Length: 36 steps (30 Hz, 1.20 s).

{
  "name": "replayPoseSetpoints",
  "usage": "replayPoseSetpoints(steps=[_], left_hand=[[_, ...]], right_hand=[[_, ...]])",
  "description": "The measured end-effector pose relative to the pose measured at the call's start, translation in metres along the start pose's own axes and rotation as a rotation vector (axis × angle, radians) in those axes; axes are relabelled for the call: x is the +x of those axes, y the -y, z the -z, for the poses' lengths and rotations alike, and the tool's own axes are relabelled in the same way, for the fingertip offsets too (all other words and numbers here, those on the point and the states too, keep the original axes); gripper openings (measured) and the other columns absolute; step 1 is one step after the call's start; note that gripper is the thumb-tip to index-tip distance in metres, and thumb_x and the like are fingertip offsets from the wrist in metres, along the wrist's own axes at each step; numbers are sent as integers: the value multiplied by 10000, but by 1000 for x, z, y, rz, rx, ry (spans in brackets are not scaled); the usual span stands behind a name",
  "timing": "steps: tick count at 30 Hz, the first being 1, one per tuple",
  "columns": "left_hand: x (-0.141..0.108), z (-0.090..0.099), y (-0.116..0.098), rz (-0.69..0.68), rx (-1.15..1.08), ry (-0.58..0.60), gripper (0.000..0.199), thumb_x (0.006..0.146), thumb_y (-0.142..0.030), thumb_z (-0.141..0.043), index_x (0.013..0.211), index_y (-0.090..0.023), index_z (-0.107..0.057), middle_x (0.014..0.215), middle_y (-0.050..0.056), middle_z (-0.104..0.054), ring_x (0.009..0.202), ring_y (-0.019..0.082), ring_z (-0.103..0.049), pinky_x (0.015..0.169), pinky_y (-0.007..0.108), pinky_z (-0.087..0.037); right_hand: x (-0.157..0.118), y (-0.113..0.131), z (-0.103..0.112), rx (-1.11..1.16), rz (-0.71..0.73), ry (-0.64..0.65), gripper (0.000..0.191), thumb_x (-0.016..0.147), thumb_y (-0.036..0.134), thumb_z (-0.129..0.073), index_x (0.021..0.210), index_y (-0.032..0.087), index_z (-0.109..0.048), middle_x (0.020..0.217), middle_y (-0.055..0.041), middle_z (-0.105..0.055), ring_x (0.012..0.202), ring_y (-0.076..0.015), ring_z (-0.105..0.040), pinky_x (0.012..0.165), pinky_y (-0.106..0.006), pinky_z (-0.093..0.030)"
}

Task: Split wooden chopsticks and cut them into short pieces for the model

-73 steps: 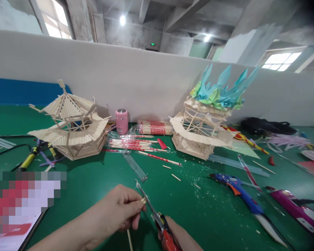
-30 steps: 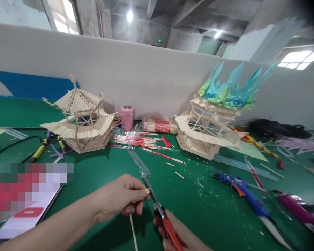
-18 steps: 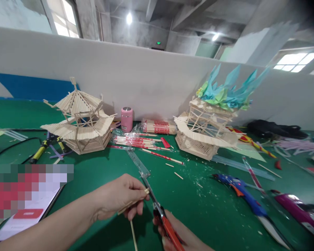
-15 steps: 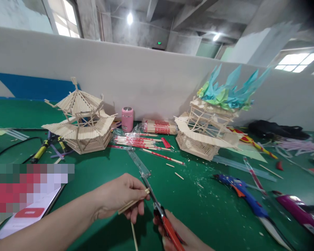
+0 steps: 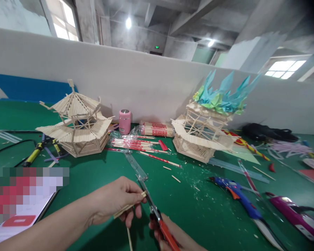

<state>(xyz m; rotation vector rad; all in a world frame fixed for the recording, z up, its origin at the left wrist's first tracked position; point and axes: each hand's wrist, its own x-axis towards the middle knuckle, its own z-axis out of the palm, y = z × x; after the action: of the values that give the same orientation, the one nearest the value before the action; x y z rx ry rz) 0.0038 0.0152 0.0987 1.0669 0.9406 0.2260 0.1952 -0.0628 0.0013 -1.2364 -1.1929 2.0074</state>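
My left hand [image 5: 117, 197] is closed in a pinch on short wooden sticks [image 5: 122, 211], whose pale ends stick out past the thumb. Below those fingers a thin wooden stick [image 5: 129, 238] slants down to the bottom edge; whether the hand holds it too is unclear. My right hand [image 5: 176, 232] grips red-handled shears [image 5: 167, 234] from below. Their long metal blades point up and away, right beside the stick ends. I cannot tell whether the blades touch the wood. A clear ruler-like strip [image 5: 136, 166] lies just beyond the blade tips.
Two stick-built pavilions [image 5: 77, 134] [image 5: 199, 137] stand left and right at the back. Between them are a pink flask [image 5: 125, 122] and packs of chopsticks [image 5: 157, 129]. A blue glue gun [image 5: 240, 197] and a purple tool [image 5: 293, 212] lie right, a phone [image 5: 45, 200] left.
The whole view has shifted slightly, so things sit a little further left and mostly lower. Both hands keep their grips, and the blades stay beside the stick ends.
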Motion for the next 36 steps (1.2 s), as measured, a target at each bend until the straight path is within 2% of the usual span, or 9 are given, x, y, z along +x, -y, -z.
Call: replayPoseSetpoints(steps=[2, 6, 11, 14, 17, 21, 28, 32, 36], left_hand=[[1, 0, 0, -10, 0, 0, 303, 667, -438, -573, 703, -138, -596, 509, -22, -580, 333, 45, -421, 370, 208, -209], [0, 1, 0, -27, -9, -11, 289, 683, -419, -569, 713, -134, -606, 512, -20, -582, 325, 33, -377, 370, 208, -193], [-1, -1, -1, -35, -13, -24, 283, 686, -410, -569, 702, -130, -607, 500, -24, -573, 326, 32, -364, 373, 207, -182], [0, -1, 0, -39, -20, -22, 283, 688, -410, -567, 704, -130, -610, 500, -24, -570, 329, 32, -357, 376, 207, -186], [1, -1, -1, -47, -20, -21, 274, 690, -405, -566, 698, -134, -607, 512, -22, -572, 335, 32, -360, 378, 208, -185], [1, -1, -1, -67, -14, -27, 266, 688, -406, -566, 648, -143, -582, 530, -25, -574, 339, 27, -352, 383, 209, -182], [0, -1, -2, -61, -12, -33, 281, 684, -425, -566, 658, -146, -572, 528, -28, -574, 340, 30, -352, 385, 215, -161], [2, -1, -1, -53, -24, -29, 296, 684, -432, -563, 689, -138, -590, 523, -25, -576, 341, 31, -346, 394, 217, -173], [3, -1, 0, -47, -35, -34, 283, 680, -417, -568, 689, -135, -584, 512, -24, -574, 335, 32, -344, 397, 218, -180]], right_hand=[[4, -2, 1, 35, -17, -7, 527, 594, 603, -610, 941, 214, -535, 743, 2, -528, 688, -146, -529, 630, -279, -413], [13, -4, 2, 124, -64, 11, 583, 474, 582, -695, 903, 216, -549, 711, 34, -508, 547, -74, -466, 538, -207, -384], [22, -8, -2, 239, -145, -46, 472, 671, 646, -469, 734, 186, -556, 555, 54, -427, 423, -43, -370, 456, -174, -346], [26, -15, 2, 200, -111, 4, 458, 592, 594, -608, 822, 202, -546, 564, 67, -415, 434, -46, -372, 461, -180, -347], [24, -15, 7, 73, -93, 26, 553, 486, 505, -735, 909, 220, -521, 599, 74, -409, 465, -54, -373, 471, -194, -349], [8, 7, 4, -32, -55, -66, 547, 600, 565, -633, 1003, 222, -492, 639, 61, -401, 511, -71, -388, 517, -213, -362], [-18, 57, -15, -137, 8, -15, 620, 608, 544, -644, 1079, 208, -419, 603, 85, -316, 468, -52, -260, 475, -209, -266], [-18, 62, -14, -75, -44, 11, 536, 593, 552, -646, 957, 216, -443, 615, 89, -287, 463, -44, -212, 465, -204, -248], [-16, 54, -7, -25, -27, 40, 489, 578, 560, -656, 847, 205, -452, 669, 70, -313, 526, -54, -279, 510, -202, -272]])
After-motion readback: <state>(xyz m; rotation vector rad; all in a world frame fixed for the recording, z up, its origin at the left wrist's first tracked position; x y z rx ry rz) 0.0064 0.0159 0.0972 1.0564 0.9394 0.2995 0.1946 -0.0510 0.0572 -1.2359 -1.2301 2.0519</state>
